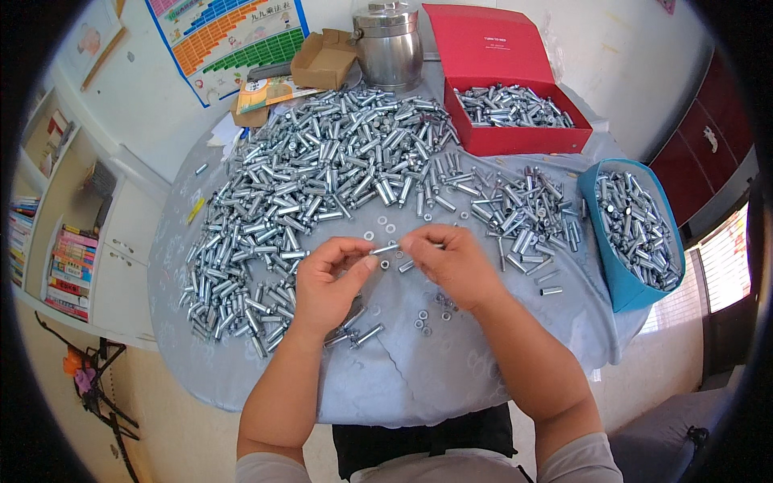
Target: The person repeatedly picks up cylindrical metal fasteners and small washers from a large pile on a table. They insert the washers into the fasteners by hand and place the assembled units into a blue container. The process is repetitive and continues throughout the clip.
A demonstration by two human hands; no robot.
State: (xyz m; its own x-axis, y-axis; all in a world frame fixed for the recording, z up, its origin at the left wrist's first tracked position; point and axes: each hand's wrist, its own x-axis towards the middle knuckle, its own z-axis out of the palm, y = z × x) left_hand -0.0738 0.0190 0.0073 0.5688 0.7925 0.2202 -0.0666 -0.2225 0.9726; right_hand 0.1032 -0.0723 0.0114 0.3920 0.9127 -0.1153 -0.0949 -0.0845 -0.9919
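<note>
My left hand [326, 282] pinches a thin silvery bolt [384, 249] between thumb and fingertips, and the bolt points toward my right hand. Closed at the bolt's other end, my right hand [451, 262] hides in its fingertips whatever small part it holds. Loose washers [386, 229] and nuts [385, 265] lie on the cloth around my fingertips. Several more nuts [423, 315] are scattered nearer to me. By my left wrist lie a few metal expansion bolts [367, 335]. A large heap of expansion bolts [322, 161] spreads beyond and left of my hands.
A smaller heap of metal parts [527, 205] lies right of my hands. Beyond it are a full red box [515, 145] with its lid up and a full blue bin [636, 296]. A steel canister [389, 48] and a cardboard box [324, 60] stand at the back.
</note>
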